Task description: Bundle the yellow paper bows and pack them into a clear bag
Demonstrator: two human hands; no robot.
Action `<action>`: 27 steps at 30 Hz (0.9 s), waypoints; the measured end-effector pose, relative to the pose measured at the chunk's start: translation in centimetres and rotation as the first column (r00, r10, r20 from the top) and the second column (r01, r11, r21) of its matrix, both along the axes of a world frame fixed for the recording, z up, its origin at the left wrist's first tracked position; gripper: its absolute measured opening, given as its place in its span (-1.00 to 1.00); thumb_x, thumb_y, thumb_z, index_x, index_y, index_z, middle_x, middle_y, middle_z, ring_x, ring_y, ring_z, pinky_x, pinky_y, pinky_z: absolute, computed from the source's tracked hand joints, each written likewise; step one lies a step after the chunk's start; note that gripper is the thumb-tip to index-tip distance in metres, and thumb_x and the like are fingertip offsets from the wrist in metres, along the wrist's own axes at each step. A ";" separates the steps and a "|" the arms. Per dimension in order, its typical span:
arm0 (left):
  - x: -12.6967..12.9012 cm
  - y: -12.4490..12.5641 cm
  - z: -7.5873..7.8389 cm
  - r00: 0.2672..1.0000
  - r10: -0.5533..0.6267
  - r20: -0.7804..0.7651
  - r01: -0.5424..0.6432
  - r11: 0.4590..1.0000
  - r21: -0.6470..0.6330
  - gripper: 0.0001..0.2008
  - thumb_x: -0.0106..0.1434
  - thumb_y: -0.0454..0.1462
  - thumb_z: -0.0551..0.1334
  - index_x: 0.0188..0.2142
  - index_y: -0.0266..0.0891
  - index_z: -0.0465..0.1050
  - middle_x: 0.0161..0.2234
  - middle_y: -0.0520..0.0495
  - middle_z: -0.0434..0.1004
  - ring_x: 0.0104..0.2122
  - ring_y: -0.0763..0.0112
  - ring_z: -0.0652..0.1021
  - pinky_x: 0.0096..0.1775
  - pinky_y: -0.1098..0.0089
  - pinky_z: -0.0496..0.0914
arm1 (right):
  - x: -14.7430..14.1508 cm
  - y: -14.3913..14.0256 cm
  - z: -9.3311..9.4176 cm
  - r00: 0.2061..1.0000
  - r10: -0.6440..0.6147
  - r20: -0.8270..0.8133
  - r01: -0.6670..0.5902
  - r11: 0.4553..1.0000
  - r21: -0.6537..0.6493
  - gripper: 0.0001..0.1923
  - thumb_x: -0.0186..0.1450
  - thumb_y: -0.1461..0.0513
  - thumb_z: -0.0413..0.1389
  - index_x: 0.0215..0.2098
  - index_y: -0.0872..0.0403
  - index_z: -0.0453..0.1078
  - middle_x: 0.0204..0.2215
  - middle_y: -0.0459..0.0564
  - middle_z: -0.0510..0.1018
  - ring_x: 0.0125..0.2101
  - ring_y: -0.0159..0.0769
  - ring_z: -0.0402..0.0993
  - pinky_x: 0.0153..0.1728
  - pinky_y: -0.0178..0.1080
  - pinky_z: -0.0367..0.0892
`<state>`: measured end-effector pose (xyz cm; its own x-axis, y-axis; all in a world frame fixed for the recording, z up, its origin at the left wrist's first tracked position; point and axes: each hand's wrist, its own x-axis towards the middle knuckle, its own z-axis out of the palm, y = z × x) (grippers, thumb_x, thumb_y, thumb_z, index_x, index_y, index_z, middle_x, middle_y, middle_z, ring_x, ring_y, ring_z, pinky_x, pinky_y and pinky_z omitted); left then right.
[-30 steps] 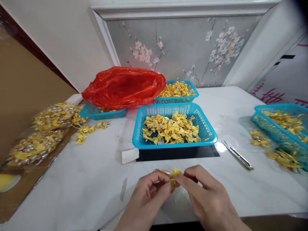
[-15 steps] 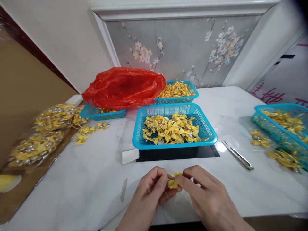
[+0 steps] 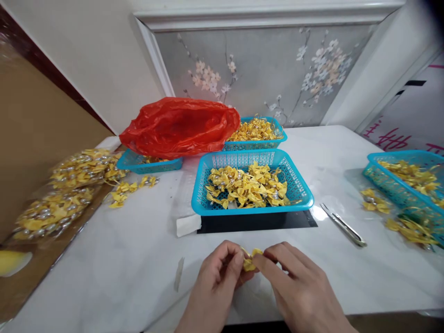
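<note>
Close to the table's front edge, my left hand point(image 3: 219, 282) pinches a small yellow ribbon bow point(image 3: 249, 264) between thumb and fingers. From the other side, my right hand point(image 3: 301, 282) grips the same bow with thumb and forefinger. The fingers cover much of the bow, so its finer parts are hidden. Just beyond the hands stands a blue plastic basket point(image 3: 252, 212) holding a heap of yellow bows with silvery pearl beads point(image 3: 249, 185).
A pair of metal thread snips point(image 3: 343, 225) lies right of the middle basket. At right is another blue basket point(image 3: 391, 178), with bows beside it. A red plastic bag point(image 3: 180, 127) covers part of a left basket point(image 3: 149, 166). Bagged beaded bows point(image 3: 55, 208) lie far left.
Both hands keep hold of the bow. The fingers have shifted slightly on it, and the left thumb sits a little higher. The rest of the table looks the same.
</note>
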<state>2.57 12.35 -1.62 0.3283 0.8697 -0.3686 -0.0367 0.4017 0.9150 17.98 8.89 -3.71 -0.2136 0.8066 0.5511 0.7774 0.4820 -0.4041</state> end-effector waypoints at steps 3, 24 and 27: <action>0.0 0.1 -0.3 1.000 -0.030 -0.007 0.030 0.999 0.040 -0.76 0.22 -0.11 0.24 -0.46 -0.22 0.35 -0.46 0.08 0.36 -0.38 0.44 0.41 -0.19 0.41 0.41 | -0.4 -0.1 -0.5 0.999 -0.014 -0.051 0.012 0.999 -0.044 -0.70 0.37 0.38 -0.14 -0.14 0.07 0.41 -0.44 -0.01 0.40 -0.47 -0.29 0.30 -0.50 -0.27 0.23; -0.3 -0.3 -0.3 0.999 -0.049 -0.007 0.050 0.996 0.077 -0.76 0.29 -0.13 0.17 -0.44 -0.22 0.35 -0.41 0.03 0.34 -0.30 0.38 0.39 -0.11 0.35 0.40 | -1.1 -0.1 -1.4 0.971 -0.017 -0.239 0.000 0.998 -0.067 -0.70 0.37 0.38 -0.11 -0.06 0.08 0.39 -0.45 0.00 0.37 -0.46 -0.29 0.33 -0.49 -0.28 0.29; -0.3 -0.3 -0.2 0.999 -0.051 0.000 0.051 0.995 0.089 -0.75 0.29 -0.13 0.17 -0.45 -0.21 0.33 -0.41 0.04 0.33 -0.31 0.40 0.38 -0.09 0.35 0.41 | -0.7 0.0 -0.9 0.994 -0.058 -0.093 0.064 0.996 0.059 -0.71 0.35 0.40 -0.10 -0.12 0.12 0.42 -0.46 0.01 0.39 -0.48 -0.29 0.30 -0.50 -0.27 0.24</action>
<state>2.24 12.02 -1.83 0.3742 0.8810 -0.2896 -0.0207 0.3202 0.9471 17.32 8.92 -4.58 -0.1115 0.7804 0.6152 0.7676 0.4608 -0.4455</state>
